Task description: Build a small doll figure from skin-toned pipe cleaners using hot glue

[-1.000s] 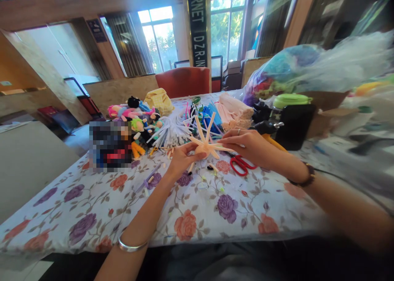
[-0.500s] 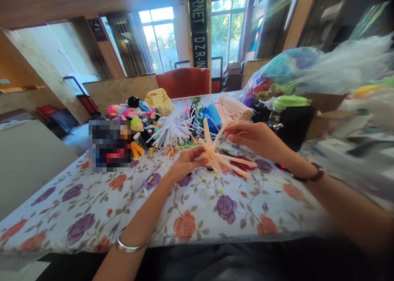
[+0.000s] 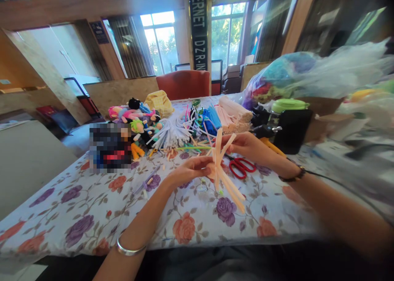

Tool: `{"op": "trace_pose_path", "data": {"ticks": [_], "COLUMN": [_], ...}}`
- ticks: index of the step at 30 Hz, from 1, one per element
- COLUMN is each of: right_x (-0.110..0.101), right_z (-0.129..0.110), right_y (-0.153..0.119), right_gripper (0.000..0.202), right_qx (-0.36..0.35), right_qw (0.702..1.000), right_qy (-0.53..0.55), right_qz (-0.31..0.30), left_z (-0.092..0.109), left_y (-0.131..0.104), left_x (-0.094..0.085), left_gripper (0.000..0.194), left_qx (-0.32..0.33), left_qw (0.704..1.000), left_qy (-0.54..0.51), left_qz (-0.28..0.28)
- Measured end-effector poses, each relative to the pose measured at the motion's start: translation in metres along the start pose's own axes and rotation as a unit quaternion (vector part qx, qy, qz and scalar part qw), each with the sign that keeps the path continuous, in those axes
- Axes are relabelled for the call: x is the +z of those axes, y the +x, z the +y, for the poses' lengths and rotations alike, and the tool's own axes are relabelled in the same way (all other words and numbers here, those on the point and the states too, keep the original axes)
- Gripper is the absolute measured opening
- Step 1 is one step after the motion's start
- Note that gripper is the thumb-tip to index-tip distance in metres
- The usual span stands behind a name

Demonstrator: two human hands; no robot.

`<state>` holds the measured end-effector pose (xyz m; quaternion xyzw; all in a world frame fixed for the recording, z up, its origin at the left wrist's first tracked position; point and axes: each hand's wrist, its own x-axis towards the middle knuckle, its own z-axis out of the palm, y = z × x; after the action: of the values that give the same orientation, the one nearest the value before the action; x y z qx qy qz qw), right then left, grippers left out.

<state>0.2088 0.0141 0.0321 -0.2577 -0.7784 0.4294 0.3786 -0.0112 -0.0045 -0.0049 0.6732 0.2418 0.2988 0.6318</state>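
A bunch of peach pipe cleaners, joined at the middle with ends pointing up and down, is held above the table. My left hand is closed on its middle, thumb and fingers pinching from the left. From the right, my right hand reaches to the upper ends, its fingers bent round behind a stem and partly hidden by it. Red-handled scissors lie on the cloth just beneath my right hand. A thin green stem lies behind the bunch.
White pipe cleaners, blue ones and a peach bundle lie at the back. Small dolls are piled left. A glue gun with a cord, a green-lidded jar and a dark upright panel stand right.
The peach bunch has turned, its lower stems swinging down from pointing right. My right hand has moved down and left, closer to my left hand, uncovering the scissors and glue gun.
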Motion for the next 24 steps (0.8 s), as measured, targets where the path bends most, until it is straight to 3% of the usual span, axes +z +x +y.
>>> {"op": "trace_pose_path", "data": {"ticks": [8, 17, 24], "right_x": [0.011, 0.010, 0.012], "right_z": [-0.014, -0.009, -0.012], "right_y": [-0.002, -0.003, -0.004], "right_gripper": [0.021, 0.018, 0.020], "right_qx": [-0.004, -0.011, 0.023], "right_qw": [0.999, 0.997, 0.995], "right_qy": [0.040, 0.062, 0.071], "right_qz": [0.023, 0.050, 0.063], "left_z": [0.004, 0.003, 0.005], "left_y": [-0.001, 0.000, -0.001], "left_x": [0.001, 0.001, 0.003], "left_gripper": [0.041, 0.042, 0.037], "left_qx": [-0.003, 0.002, -0.004], "left_qw": [0.999, 0.999, 0.998], "left_qy": [0.040, 0.044, 0.052], "left_qz": [0.024, 0.020, 0.023]}}
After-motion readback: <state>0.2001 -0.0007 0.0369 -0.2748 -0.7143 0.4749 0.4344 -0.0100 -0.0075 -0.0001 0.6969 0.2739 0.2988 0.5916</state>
